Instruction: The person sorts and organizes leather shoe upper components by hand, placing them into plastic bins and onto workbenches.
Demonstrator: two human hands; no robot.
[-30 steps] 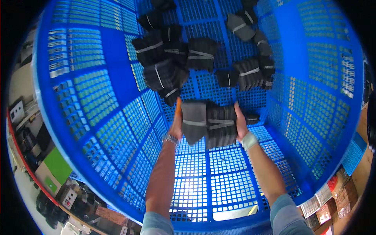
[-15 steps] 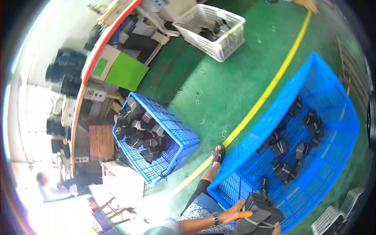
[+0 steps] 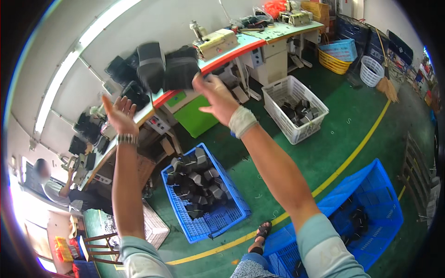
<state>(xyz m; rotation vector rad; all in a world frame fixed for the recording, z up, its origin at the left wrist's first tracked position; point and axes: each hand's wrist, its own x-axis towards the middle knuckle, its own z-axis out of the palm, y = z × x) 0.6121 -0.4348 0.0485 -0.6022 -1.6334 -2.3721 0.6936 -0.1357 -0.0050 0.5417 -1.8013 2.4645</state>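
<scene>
1. Left hand [image 3: 121,118]: palm open, fingers spread, nothing gripped. Right hand [image 3: 221,99]: also spread open. The two are well apart.
2. Grey-banded bundle [image 3: 150,74] and second dark bundle [image 3: 181,69] show side by side beyond the hands, both blurred, in front of the bench's red edge in this view. Right fingertips overlap the second bundle's near edge or come close; contact, cannot tell. Left fingertips sit just short of the grey-banded one.
3. Workbench [image 3: 250,46] runs behind, partly screened by the bundles. On it, a sewing machine [image 3: 215,42]; another machine [image 3: 295,17] farther along.
4. Blue crate [image 3: 204,234], part full of dark bundles, stands on the floor between the person and the bench, in the way on that side.
5. White crate [image 3: 296,132], dark bundles inside, lies beyond the right forearm, which blocks some floor.
6. Large blue crate [image 3: 387,217] at lower right, partly behind the right sleeve; sandalled foot [image 3: 264,229] near it.
7. Left side: seated person [image 3: 58,190] at the bench; wooden chair [image 3: 99,252]; pale crate [image 3: 155,227] partly covered by the left arm.
8. Far right: yellow basket [image 3: 331,64], broom [image 3: 387,90].
</scene>
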